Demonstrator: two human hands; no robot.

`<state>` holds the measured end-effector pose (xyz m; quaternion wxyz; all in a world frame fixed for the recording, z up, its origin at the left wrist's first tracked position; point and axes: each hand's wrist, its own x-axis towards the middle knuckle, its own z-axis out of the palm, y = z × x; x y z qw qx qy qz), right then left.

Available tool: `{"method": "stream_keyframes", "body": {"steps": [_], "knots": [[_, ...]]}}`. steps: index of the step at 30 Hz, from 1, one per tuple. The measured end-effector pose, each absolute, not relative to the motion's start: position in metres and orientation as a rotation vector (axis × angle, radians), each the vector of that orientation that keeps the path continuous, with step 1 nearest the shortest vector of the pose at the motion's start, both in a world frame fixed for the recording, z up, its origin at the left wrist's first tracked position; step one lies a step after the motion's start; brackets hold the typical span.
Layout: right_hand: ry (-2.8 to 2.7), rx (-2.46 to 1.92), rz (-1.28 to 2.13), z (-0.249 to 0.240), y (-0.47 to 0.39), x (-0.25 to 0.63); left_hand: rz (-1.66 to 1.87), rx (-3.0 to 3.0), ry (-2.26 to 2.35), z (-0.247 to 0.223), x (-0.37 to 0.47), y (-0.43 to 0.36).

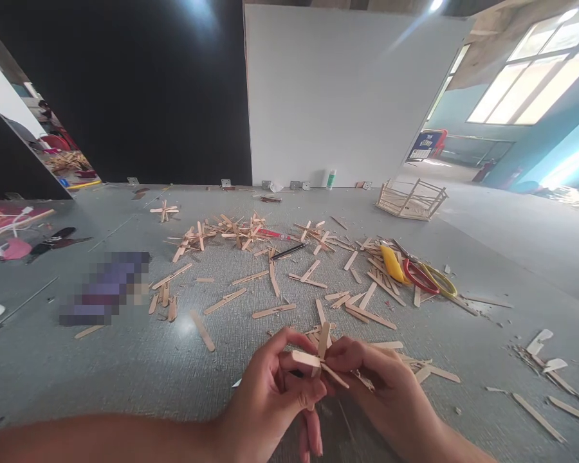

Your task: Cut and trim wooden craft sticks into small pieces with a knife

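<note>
So, crossed sticks [311, 361] btwn L/R fingers [311, 390].

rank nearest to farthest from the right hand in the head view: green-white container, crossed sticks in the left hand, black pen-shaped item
1. Crossed sticks, beside the right hand
2. Black pen-shaped item, ahead, leftward
3. Green-white container, far back

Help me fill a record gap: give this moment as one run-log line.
left hand: holds crossed wooden sticks; right hand: touching them; loose sticks: scattered on table; openwork frame: farther back, right
</note>
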<state>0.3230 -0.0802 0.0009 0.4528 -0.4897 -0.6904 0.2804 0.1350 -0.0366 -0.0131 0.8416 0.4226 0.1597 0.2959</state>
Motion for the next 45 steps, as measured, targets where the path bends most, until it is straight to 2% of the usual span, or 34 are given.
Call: {"method": "stream_keyframes", "body": {"steps": [10,17,23,39,45], "knots": [[-1.773,-1.044,0.485,-0.0012,-0.0871,0.3193,0.630,0.956,0.321,-0.0144,0.1341,-0.0419],[-1.697,-1.042,0.564,0.0002,-0.0886,0.3185,0.634,1.023,0.350,-0.0110,0.1345,-0.0414],[-1.730,-1.074,0.489,0.0014,-0.0897,0.3193,0.664,0.980,0.419,-0.0090,0.1344,-0.0452],[-1.671,-1.078,0.610,-0.0011,-0.0850,0.3201,0.657,1.017,0.466,-0.0091,0.1327,-0.0452],[-1.479,-1.153,0.788,-0.0008,-0.0884,0.3208,0.664,1.012,0.518,-0.0070,0.1333,-0.0436]]}}
